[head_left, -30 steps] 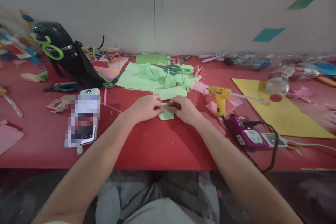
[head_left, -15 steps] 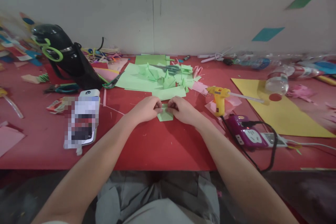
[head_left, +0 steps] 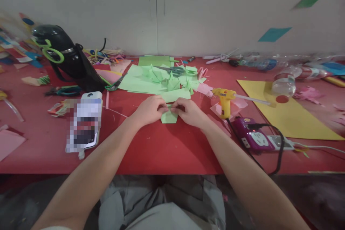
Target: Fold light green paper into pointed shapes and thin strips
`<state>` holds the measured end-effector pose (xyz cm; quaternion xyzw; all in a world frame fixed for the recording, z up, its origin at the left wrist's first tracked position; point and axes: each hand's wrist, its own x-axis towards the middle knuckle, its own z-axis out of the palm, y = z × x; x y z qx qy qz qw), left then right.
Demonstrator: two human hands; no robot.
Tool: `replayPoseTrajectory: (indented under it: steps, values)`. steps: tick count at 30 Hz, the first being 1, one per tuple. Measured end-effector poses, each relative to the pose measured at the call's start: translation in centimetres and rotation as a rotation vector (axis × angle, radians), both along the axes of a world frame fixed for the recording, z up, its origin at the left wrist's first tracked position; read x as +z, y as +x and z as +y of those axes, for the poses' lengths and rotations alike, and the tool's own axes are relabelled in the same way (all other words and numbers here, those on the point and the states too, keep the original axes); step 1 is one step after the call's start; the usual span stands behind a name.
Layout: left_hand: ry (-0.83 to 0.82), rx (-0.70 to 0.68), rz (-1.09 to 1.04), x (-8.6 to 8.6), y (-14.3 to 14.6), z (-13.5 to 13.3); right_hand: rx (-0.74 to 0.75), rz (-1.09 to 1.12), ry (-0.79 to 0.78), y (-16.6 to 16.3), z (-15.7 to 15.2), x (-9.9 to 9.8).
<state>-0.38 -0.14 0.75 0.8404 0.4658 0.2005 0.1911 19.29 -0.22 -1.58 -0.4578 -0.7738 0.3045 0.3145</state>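
Observation:
A small light-green piece of paper (head_left: 169, 117) lies on the red table between my hands, its far edge partly hidden by my fingers. My left hand (head_left: 153, 109) pinches that far edge near its middle. From the other side my right hand (head_left: 187, 111) pinches the same edge, the fingertips of both hands almost touching. Just beyond them is a green paper strip (head_left: 176, 95). Several folded green paper pieces (head_left: 174, 83) rest on larger green sheets (head_left: 137, 82), with scissors (head_left: 172, 70) lying among them.
On the right are a yellow glue gun (head_left: 225, 100), a purple power adapter (head_left: 253, 138) with cords, a yellow sheet (head_left: 291, 118) and a plastic bottle (head_left: 284, 86). A phone (head_left: 86, 122), pliers (head_left: 64, 91) and a tilted black bottle (head_left: 72, 61) occupy the left.
My fingertips have come closer together along the paper's far edge, the left hand shifting slightly right and away from me. The surrounding things have stayed put.

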Motion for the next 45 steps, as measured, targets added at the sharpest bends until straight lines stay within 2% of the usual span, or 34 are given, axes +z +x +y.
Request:
replayPoseTrajectory:
  steps: [4,7,9,15,20,24,29,32,38,45]
  values:
    - [0.177,0.044,-0.016,0.0,0.1,-0.2,-0.065,0.126,0.114,0.0,0.0,0.4]
    - [0.353,0.06,-0.046,0.0,0.1,-0.2,-0.063,0.2,0.127,0.2,-0.2,0.7]
    - [0.41,0.037,-0.09,0.0,0.0,-0.2,-0.073,0.207,0.142,0.3,-0.4,0.8]
    - [0.258,-0.033,-0.175,0.0,-0.4,-0.1,-0.143,0.201,0.226,0.2,-1.1,0.7]
    - [0.201,0.033,-0.15,0.4,-0.4,-0.7,-0.055,0.098,0.315,0.2,-0.9,0.8]
    - [0.161,0.058,-0.137,0.6,-0.3,-0.8,-0.064,0.072,0.375,0.3,-0.8,1.1]
    - [0.283,-0.043,-0.003,0.2,-0.3,-0.3,0.005,0.057,0.332,0.3,-0.9,1.0]
    - [0.298,-0.103,0.055,0.0,-0.3,-0.1,0.051,-0.004,0.347,0.2,-1.0,0.7]
    - [0.204,-0.151,0.136,0.0,-0.1,-0.4,0.159,-0.158,0.347,0.2,-1.2,0.4]
    - [0.016,-0.216,0.105,0.3,-0.4,-0.5,0.215,-0.23,0.238,0.5,-1.3,0.5]
